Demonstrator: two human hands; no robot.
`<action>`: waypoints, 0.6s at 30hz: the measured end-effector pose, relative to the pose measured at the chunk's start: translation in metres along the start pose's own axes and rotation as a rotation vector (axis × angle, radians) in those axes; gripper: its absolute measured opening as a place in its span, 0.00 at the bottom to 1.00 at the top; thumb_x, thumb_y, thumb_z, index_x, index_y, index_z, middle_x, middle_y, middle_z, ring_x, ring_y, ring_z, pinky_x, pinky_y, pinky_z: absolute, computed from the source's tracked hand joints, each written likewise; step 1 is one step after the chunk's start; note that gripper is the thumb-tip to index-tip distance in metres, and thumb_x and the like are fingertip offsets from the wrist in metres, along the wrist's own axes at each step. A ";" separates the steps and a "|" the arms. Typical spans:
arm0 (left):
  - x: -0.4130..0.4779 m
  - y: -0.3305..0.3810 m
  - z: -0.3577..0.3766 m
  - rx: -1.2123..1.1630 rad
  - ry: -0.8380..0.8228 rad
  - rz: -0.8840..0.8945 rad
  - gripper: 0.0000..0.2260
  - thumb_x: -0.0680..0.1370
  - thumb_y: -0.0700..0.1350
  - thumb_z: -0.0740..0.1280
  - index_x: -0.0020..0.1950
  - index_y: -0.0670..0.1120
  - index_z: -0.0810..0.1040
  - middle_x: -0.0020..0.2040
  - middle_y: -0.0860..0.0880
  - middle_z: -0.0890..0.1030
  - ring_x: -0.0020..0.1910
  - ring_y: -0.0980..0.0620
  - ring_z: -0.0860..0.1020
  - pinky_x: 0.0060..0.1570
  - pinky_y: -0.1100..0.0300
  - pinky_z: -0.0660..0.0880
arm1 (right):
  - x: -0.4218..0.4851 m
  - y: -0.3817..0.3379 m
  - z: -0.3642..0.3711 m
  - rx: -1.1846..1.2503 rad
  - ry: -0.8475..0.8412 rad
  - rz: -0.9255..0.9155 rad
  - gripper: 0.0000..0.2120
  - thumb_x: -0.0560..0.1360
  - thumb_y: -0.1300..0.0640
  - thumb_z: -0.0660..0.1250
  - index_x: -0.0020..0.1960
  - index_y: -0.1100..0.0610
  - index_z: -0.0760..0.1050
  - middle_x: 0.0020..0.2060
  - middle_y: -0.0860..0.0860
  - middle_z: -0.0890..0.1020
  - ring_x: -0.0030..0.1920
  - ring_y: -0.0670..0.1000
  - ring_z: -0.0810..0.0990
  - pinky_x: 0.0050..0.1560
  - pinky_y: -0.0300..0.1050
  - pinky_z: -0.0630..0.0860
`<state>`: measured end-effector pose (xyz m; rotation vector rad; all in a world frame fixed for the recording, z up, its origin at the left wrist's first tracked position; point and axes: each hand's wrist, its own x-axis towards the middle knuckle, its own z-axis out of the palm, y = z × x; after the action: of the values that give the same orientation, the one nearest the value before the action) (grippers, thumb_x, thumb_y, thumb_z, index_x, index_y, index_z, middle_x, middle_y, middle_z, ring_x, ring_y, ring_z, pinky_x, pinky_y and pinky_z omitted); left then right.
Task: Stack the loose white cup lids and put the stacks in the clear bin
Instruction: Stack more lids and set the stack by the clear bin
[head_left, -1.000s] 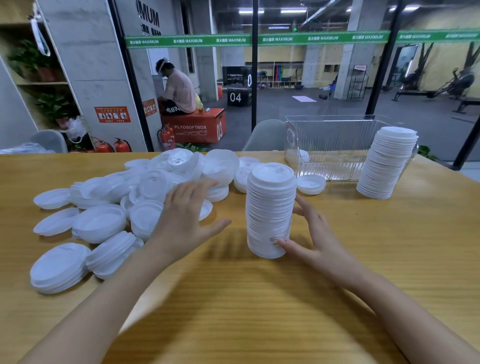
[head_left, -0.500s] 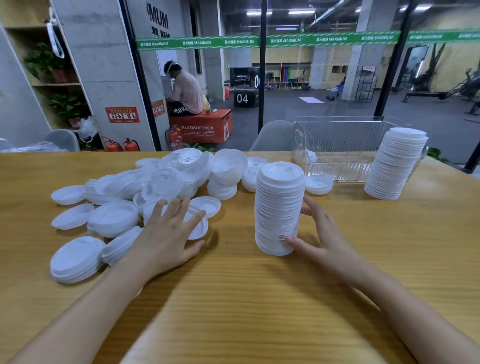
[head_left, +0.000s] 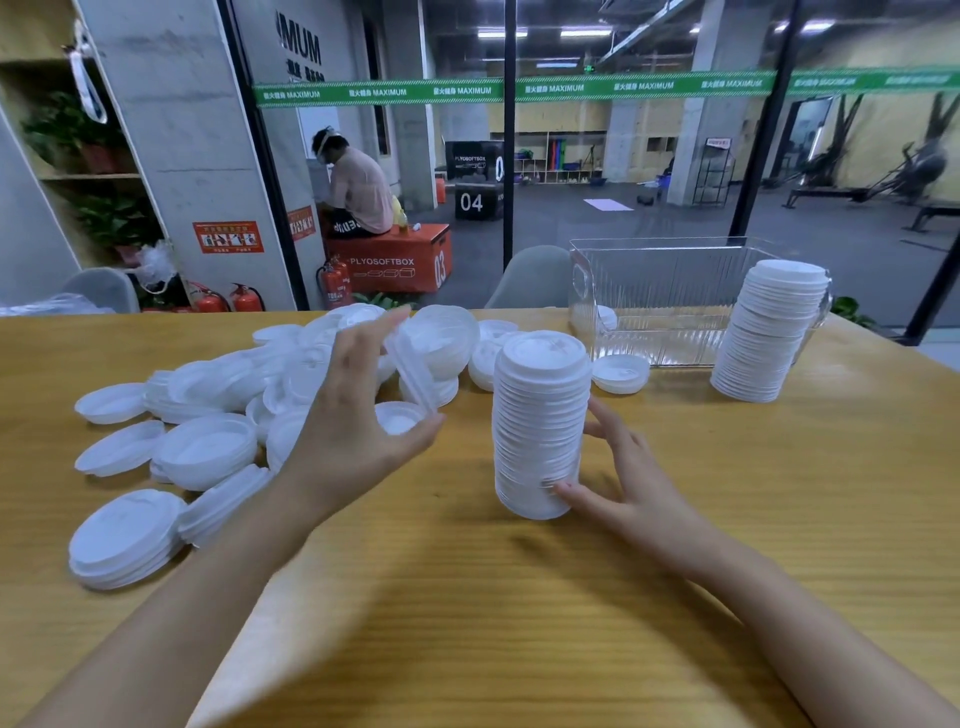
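Note:
A tall stack of white lids (head_left: 540, 421) stands upright in the middle of the wooden table (head_left: 519, 597). My right hand (head_left: 618, 478) cups its lower right side, thumb and fingers against the stack. My left hand (head_left: 358, 421) is raised above the table and grips a single white lid (head_left: 413, 376) on edge between thumb and fingers. Loose white lids (head_left: 208, 415) lie scattered and partly nested at the left. The clear bin (head_left: 670, 296) stands at the back right. A second tall lid stack (head_left: 769, 332) leans against the bin's right end.
One lid (head_left: 621, 373) lies in front of the bin. A short lid pile (head_left: 124, 540) sits near the table's left front. Behind the glass wall, a person sits on an orange box (head_left: 389, 260). A grey chair back (head_left: 535, 278) rises behind the table.
My left hand dropped onto the loose lids, then lifted with one lid held on edge. My right hand stayed on the tall stack.

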<state>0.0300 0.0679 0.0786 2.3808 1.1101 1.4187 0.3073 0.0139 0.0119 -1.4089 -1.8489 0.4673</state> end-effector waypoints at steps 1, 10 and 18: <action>0.007 0.009 0.001 -0.069 0.026 -0.032 0.38 0.67 0.48 0.78 0.72 0.56 0.62 0.66 0.53 0.69 0.63 0.62 0.68 0.60 0.77 0.62 | 0.000 0.000 0.000 -0.001 -0.001 0.000 0.45 0.68 0.30 0.64 0.78 0.39 0.48 0.68 0.39 0.69 0.71 0.41 0.61 0.66 0.38 0.59; 0.042 0.049 0.043 -0.547 -0.101 -0.291 0.33 0.63 0.55 0.77 0.66 0.55 0.68 0.63 0.54 0.76 0.60 0.59 0.76 0.51 0.75 0.70 | 0.000 0.000 -0.001 0.019 -0.014 0.008 0.43 0.68 0.30 0.64 0.77 0.34 0.47 0.68 0.38 0.69 0.71 0.41 0.61 0.67 0.39 0.60; 0.043 0.053 0.060 -0.516 -0.223 -0.327 0.29 0.71 0.47 0.77 0.68 0.54 0.68 0.63 0.59 0.74 0.61 0.64 0.72 0.51 0.75 0.71 | -0.001 0.000 -0.001 0.004 -0.021 -0.002 0.41 0.68 0.31 0.65 0.74 0.29 0.46 0.66 0.31 0.67 0.71 0.40 0.62 0.67 0.39 0.60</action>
<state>0.1182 0.0722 0.1019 1.8437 0.8899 1.1259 0.3085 0.0132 0.0120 -1.4042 -1.8656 0.4858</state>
